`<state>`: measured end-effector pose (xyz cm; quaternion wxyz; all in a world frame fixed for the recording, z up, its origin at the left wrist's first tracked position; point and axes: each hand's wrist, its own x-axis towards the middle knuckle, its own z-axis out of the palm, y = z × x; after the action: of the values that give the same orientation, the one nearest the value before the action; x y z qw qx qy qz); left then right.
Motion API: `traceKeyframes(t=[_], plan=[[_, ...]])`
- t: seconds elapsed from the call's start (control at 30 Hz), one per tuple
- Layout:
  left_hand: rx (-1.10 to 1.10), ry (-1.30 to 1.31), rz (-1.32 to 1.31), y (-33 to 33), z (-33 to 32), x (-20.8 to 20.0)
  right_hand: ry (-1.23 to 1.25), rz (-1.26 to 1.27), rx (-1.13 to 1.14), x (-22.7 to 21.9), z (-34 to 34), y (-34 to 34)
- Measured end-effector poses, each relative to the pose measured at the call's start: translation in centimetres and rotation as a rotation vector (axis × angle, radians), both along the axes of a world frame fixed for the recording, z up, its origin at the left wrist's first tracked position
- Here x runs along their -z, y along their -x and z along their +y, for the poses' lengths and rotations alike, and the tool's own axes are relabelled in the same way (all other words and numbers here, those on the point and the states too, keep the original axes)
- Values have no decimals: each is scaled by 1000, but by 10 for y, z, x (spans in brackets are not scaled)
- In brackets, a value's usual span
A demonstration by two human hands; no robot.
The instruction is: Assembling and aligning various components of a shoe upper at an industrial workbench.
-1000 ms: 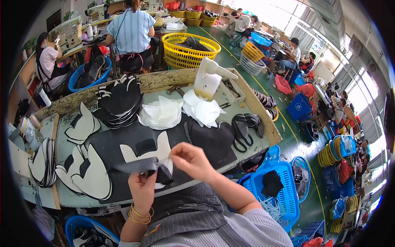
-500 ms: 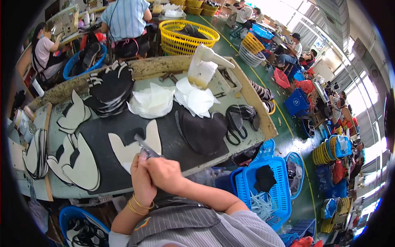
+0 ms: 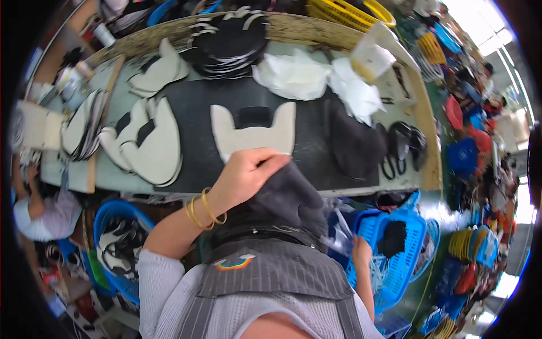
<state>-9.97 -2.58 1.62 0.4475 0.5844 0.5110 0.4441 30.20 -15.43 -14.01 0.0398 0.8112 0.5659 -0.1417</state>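
Note:
My left hand [image 3: 245, 175], with gold bangles on its wrist, is closed on a soft dark fabric piece [image 3: 288, 189] that hangs over the table's front edge. Just beyond it a pale U-shaped piece [image 3: 254, 141] lies on the black mat [image 3: 197, 113], its lower edge hidden by the hand. Down at the right, my right hand [image 3: 362, 252] is over the rim of a blue basket [image 3: 415, 231], beside a clear plastic bag [image 3: 340, 231]. Its fingers are small and blurred, so any hold is unclear. The basket contains pale strips [image 3: 375, 271] and a black piece [image 3: 393, 240].
More pale cut pieces [image 3: 155, 144] lie left on the table, near a black stack [image 3: 228, 45]. White sheets [image 3: 293, 76], a stained white container [image 3: 372, 53], dark pieces [image 3: 355, 144] and scissors [image 3: 389, 168] sit to the right. Another blue basket [image 3: 104, 217] stands at lower left.
My hands have parted: the right went down to the blue basket, and the left now grips the dark fabric. The grey strip they held together is no longer visible. The view has tilted down.

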Motion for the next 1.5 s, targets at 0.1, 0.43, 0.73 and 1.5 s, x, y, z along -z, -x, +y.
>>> traceKeyframes(t=[0.1, 0.43, 0.73, 1.5], plan=[[121, -371, 350, 1, 5, -30, -134, -119, -274, -55, 24, 32], [154, -725, 350, 10, -88, -22, 485, 2255, 413, -144, 122, 209], [-33, 714, -1507, 18, -58, 23, 524, 2334, 388, -153, 130, 231], [-554, 111, 26, 80, 24, 98, -135, 1325, -242, -68, 211, 265]])
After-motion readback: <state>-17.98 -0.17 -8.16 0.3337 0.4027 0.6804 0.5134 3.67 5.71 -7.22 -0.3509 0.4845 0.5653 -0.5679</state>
